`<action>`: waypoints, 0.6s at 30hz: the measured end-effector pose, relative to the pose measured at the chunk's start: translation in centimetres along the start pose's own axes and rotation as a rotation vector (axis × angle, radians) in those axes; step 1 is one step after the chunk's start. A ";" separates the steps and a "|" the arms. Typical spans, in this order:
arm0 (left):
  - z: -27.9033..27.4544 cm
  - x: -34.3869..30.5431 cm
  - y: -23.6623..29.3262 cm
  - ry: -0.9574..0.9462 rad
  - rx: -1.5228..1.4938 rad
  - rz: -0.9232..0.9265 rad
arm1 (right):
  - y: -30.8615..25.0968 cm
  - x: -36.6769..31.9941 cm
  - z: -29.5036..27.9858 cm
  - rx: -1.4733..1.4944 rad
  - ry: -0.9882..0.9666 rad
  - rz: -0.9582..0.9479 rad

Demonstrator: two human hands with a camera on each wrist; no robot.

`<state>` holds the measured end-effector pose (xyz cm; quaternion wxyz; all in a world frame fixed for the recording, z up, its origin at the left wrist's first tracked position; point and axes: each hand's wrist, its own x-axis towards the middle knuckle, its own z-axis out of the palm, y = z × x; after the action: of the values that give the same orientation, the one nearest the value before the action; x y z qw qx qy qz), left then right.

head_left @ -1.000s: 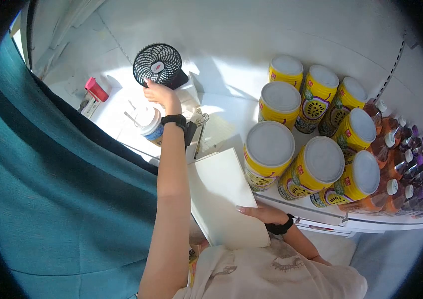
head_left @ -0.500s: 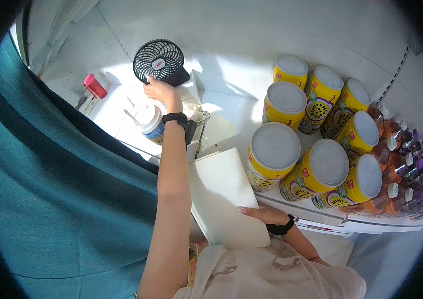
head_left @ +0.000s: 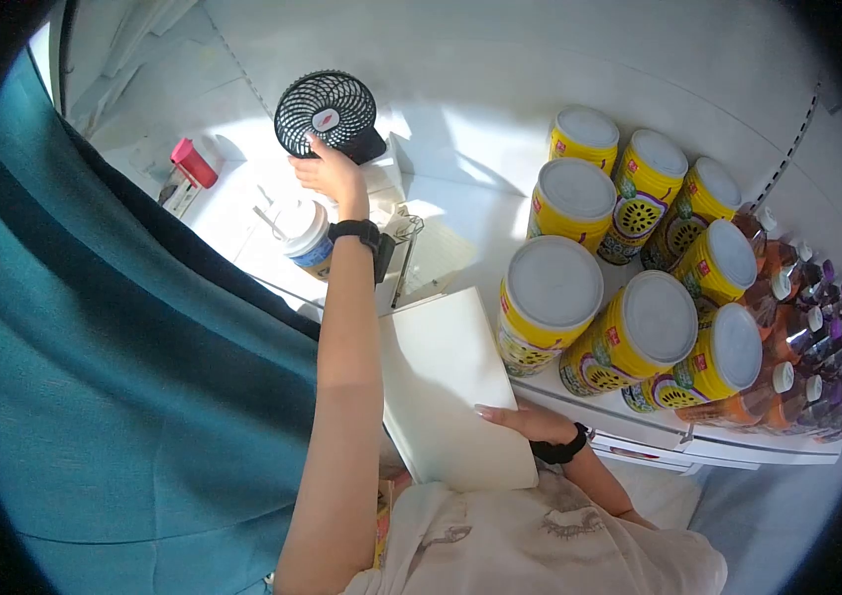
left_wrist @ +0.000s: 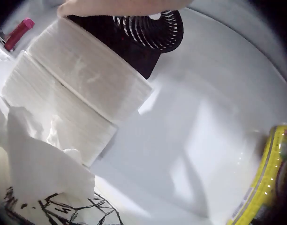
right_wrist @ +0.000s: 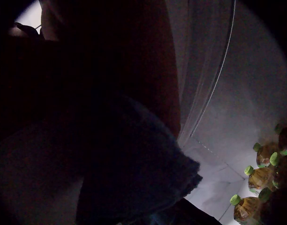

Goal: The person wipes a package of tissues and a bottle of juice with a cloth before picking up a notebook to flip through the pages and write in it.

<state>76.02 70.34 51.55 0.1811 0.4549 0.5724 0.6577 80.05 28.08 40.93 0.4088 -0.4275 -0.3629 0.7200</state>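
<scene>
Left grip point(head_left: 334, 177) is spread, fingertips touching the lower grille of the black fan point(head_left: 327, 111); nothing is pinched. Right grip point(head_left: 532, 421) lies flat, fingers straight, on a white pad point(head_left: 441, 377). Judged from this pose, contact is best kept light and near the hub, with the base steadied (the fan looks light and could tip backward). It stands upright at the back of the white shelf point(head_left: 465, 210), directly ahead of the left fingertips, behind two tissue stacks point(left_wrist: 82, 79), well apart from the yellow cans point(head_left: 552, 297).
</scene>
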 end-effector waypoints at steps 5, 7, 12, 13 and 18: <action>-0.3 -0.2 0.4 -0.036 0.006 -0.027 | -0.5 -0.3 0.2 -0.020 0.013 -0.007; -0.4 -0.2 0.5 -0.047 0.015 -0.030 | -0.5 -0.3 0.2 -0.007 0.006 0.003; -0.7 -0.2 0.5 -0.059 -0.003 -0.027 | -0.4 -0.2 0.1 -0.006 -0.001 0.002; -0.8 -0.3 0.5 -0.058 -0.024 -0.018 | -0.5 -0.2 0.2 -0.010 -0.006 -0.030; -1.5 -1.0 -0.2 -0.149 -0.072 0.056 | 0.6 0.3 -0.1 -0.119 0.016 -0.141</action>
<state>75.23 68.76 51.04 0.2209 0.5117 0.5204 0.6469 79.86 28.15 40.27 0.4356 -0.4301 -0.4309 0.6630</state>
